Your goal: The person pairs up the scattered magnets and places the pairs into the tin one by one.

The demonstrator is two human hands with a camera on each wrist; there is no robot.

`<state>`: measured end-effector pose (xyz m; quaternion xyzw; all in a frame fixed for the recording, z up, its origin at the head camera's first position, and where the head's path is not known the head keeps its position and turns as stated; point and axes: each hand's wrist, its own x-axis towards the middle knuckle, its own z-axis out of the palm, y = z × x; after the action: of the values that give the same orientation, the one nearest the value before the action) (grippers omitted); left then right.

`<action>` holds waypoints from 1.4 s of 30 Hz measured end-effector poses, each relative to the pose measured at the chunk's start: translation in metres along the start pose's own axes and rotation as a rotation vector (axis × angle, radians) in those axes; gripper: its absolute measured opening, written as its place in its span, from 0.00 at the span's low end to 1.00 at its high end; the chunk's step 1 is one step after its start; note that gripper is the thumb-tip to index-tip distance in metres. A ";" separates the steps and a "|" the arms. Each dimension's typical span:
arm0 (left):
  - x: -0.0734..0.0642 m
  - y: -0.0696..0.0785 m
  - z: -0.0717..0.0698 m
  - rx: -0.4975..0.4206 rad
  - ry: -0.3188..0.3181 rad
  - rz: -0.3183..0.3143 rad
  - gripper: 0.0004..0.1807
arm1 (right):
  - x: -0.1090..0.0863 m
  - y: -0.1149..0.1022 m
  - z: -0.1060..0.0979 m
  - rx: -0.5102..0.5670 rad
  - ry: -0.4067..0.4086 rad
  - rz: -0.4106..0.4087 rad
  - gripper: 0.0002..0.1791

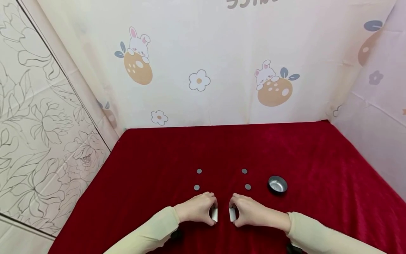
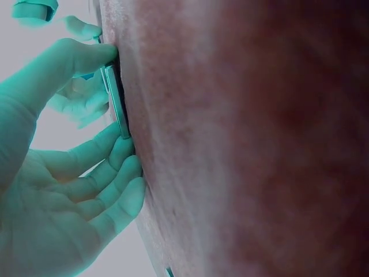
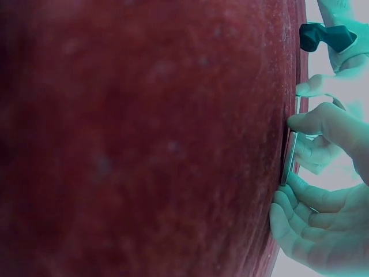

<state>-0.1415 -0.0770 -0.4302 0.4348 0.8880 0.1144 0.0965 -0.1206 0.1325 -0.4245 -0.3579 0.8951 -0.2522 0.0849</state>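
My left hand [image 1: 198,209] pinches a small flat white rectangular piece [image 1: 214,215] between thumb and fingertips, low over the red cloth. Facing it across a narrow gap, my right hand [image 1: 252,211] holds a similar white piece [image 1: 232,215] the same way. In the left wrist view the thin piece [image 2: 116,101] shows edge-on, its ends between the thumb and fingers, close to the cloth. The right wrist view has the other piece [image 3: 289,158] likewise edge-on at the cloth. What the pieces are, I cannot tell.
Small grey discs lie on the red cloth [image 1: 142,169] beyond the hands: two on the left, including one disc [image 1: 196,187], and two on the right, including another disc [image 1: 248,187]. A shallow round metal tin [image 1: 277,185] stands right of them. A printed curtain [image 1: 203,46] hangs behind.
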 end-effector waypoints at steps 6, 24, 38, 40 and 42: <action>0.002 0.002 0.000 0.011 -0.006 -0.010 0.15 | 0.004 -0.003 0.001 -0.006 -0.003 -0.011 0.15; 0.009 0.008 0.003 -0.028 0.000 -0.033 0.17 | 0.012 -0.015 0.008 0.013 0.001 0.005 0.16; 0.005 0.011 0.000 -0.111 -0.004 -0.061 0.19 | 0.007 -0.009 -0.001 0.163 -0.055 0.026 0.15; 0.005 0.011 0.000 -0.122 -0.005 -0.058 0.19 | 0.006 -0.008 -0.002 0.175 -0.072 0.020 0.16; 0.005 0.011 0.000 -0.133 -0.005 -0.054 0.19 | 0.006 -0.007 -0.003 0.192 -0.088 0.015 0.16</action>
<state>-0.1364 -0.0666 -0.4271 0.4037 0.8896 0.1692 0.1305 -0.1217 0.1255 -0.4186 -0.3519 0.8648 -0.3202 0.1602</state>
